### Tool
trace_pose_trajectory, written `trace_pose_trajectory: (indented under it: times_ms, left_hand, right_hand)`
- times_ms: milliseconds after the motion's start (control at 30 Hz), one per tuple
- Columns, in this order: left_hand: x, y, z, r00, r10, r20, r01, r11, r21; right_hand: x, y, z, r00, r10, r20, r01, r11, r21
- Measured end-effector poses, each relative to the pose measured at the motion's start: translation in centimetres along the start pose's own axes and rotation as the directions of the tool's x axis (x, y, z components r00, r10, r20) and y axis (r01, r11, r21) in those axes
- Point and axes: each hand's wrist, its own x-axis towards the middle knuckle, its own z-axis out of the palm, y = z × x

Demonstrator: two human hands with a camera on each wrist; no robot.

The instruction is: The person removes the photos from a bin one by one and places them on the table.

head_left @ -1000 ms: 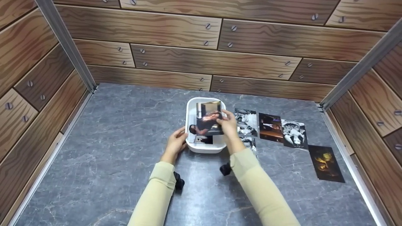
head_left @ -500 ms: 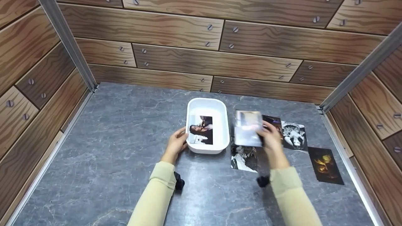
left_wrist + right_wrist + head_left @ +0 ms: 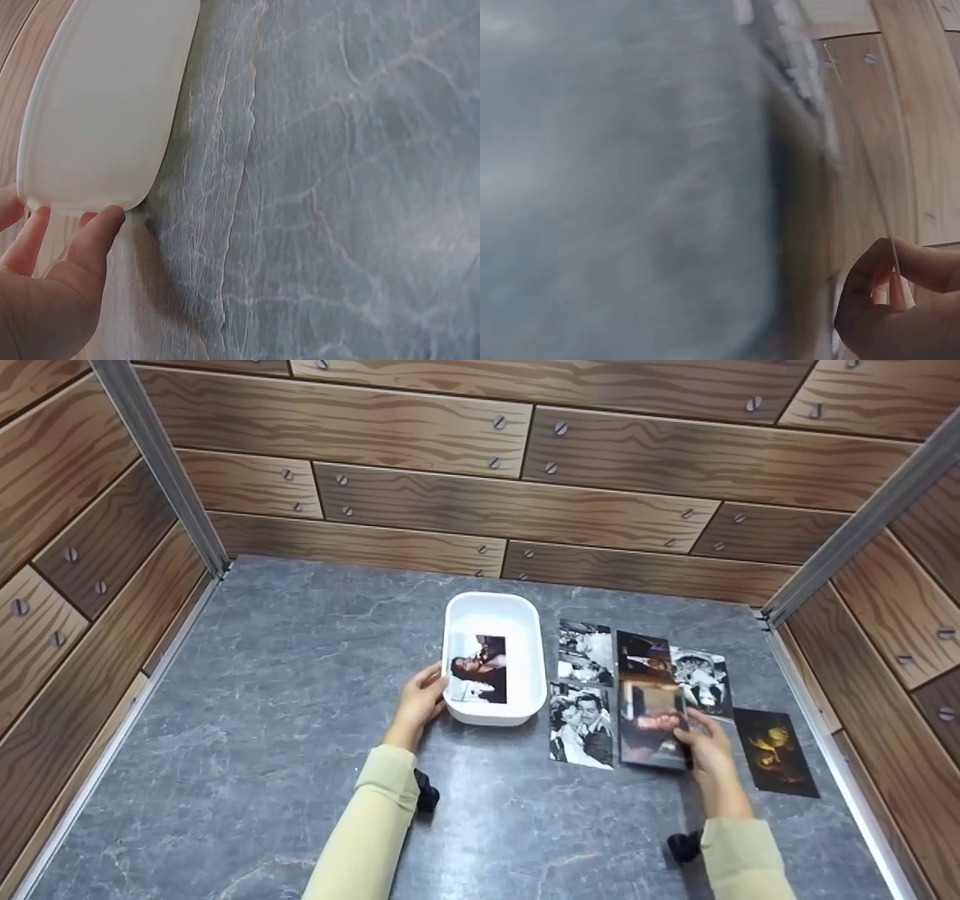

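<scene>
A white tray [image 3: 534, 660] stands mid-table with one photo [image 3: 480, 669] lying inside. My left hand [image 3: 420, 701] grips the tray's near left corner; the left wrist view shows the fingers [image 3: 97, 232] curled at the tray's rim [image 3: 97, 112]. My right hand [image 3: 701, 735] pinches a dark colour photo [image 3: 651, 724] by its right edge, low over the table to the right of the tray. The right wrist view is blurred and shows only the fingers [image 3: 877, 292] on the photo's thin edge [image 3: 870, 172].
Several more photos lie on the grey marble table: a black-and-white pair [image 3: 582, 725], one behind it [image 3: 585, 651], a dark one [image 3: 643, 652], another black-and-white [image 3: 701, 679], and a dark one with a gold figure [image 3: 775, 750]. Wood-pattern walls enclose the table on three sides.
My right hand lifted the dark photo out of the tray, carried it rightward and brought it down among the photos on the table. The left hand stayed on the tray.
</scene>
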Motion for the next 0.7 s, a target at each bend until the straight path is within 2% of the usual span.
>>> trace_pose_trajectory:
  times_ms: [133, 433, 700]
  left_hand:
    - [0.1, 0.0, 0.0, 1.0, -0.007, 0.001, 0.007, 1.0, 0.0]
    - [0.3, -0.1, -0.1, 1.0, -0.009, -0.002, 0.009, 1.0, 0.019]
    - [0.2, 0.0, -0.1, 1.0, -0.018, -0.003, 0.019, 1.0, 0.016]
  right_hand:
    - [-0.4, 0.9, 0.0, 1.0, -0.009, -0.026, 0.006, 0.991, -0.133]
    - [-1.4, 1.5, 0.0, 0.993, -0.062, -0.103, 0.029, 0.955, -0.296]
    - [-1.8, 1.0, 0.2, 0.993, -0.025, -0.112, -0.014, 0.941, -0.337]
